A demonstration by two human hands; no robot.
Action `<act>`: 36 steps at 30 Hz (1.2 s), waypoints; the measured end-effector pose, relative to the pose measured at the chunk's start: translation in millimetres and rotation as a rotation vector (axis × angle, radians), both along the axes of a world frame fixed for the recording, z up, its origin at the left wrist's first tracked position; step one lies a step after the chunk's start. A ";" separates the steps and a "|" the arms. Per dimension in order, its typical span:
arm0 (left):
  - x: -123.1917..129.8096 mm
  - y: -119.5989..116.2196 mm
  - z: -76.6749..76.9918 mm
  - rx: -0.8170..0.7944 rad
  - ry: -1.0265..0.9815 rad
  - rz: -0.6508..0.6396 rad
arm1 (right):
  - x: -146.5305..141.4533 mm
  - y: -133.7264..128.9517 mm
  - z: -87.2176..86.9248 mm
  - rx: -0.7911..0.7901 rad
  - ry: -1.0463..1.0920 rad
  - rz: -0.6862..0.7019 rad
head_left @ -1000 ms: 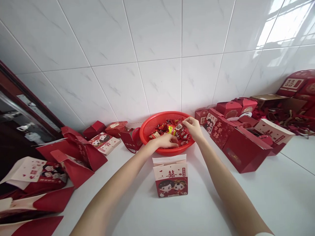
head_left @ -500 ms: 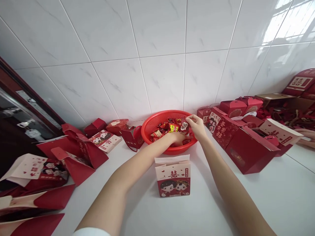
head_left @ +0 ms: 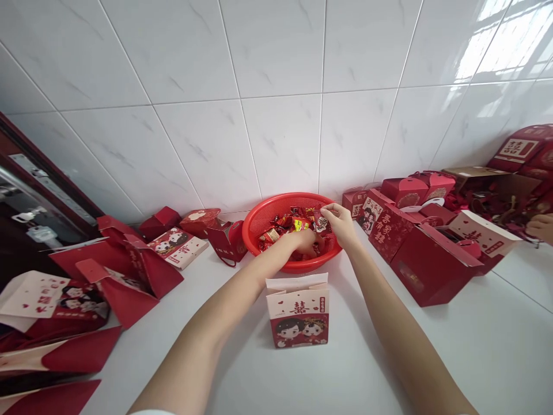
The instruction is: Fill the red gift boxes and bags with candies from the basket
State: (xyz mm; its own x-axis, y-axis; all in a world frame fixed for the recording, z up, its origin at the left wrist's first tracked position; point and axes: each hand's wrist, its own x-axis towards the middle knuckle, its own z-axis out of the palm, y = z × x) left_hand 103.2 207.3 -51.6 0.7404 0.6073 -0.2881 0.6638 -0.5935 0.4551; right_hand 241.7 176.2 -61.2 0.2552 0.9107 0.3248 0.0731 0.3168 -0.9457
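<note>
A red plastic colander (head_left: 259, 216) holds many small wrapped sweets (head_left: 285, 223). My left hand (head_left: 306, 242) reaches down among them, its fingers curled; what they hold, if anything, is hidden. Over the colander's right side, my right hand (head_left: 341, 225) pinches a small dark red sweet packet (head_left: 320, 223) with white print between thumb and fingers. In front of the colander, between my forearms, a red and cream gift box (head_left: 298, 314) with two cartoon figures stands upright, its top flaps raised.
Red gift boxes (head_left: 432, 265) stand on the right of the white table (head_left: 345, 369), and several folded boxes and bags (head_left: 129, 276) lie on the left. A tiled wall (head_left: 280, 144) rises behind. Another person's hand (head_left: 541, 227) shows at the right edge.
My left hand has drawn back slightly, its fingers more curled among the sweets. My right hand keeps its packet. The view has shifted a little, and another person's hand shows more plainly at right.
</note>
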 end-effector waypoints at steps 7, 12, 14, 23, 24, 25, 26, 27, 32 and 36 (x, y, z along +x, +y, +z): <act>-32.7 5.5 13.2 0.099 -0.237 0.136 | 0.1 -1.3 2.5 0.031 0.020 -0.019; -43.6 0.6 9.8 0.162 -0.378 0.261 | 0.6 1.2 2.0 0.031 0.034 -0.004; -45.2 -1.2 8.1 0.186 -0.403 0.293 | 0.7 1.4 2.1 0.027 0.035 0.007; -45.0 -5.8 8.5 0.327 -0.248 0.341 | 0.3 -2.2 2.0 0.025 0.019 0.022; -44.7 -6.4 8.0 0.347 -0.221 0.337 | 0.2 -2.3 1.9 0.029 0.025 0.024; -44.1 -7.2 7.3 0.364 -0.197 0.328 | 0.1 -2.4 1.9 0.033 0.034 0.025; -43.2 -8.0 6.5 0.379 -0.175 0.312 | -0.1 -2.5 2.0 0.037 0.044 0.023; -42.1 -9.0 5.8 0.389 -0.155 0.290 | -0.3 -2.7 2.1 0.041 0.054 0.019; -32.4 -12.7 6.4 0.396 -0.083 0.098 | -0.3 -4.1 3.3 0.063 0.057 -0.011; -18.5 -11.1 10.7 0.403 -0.035 -0.063 | 0.1 -3.4 3.5 0.074 0.056 -0.024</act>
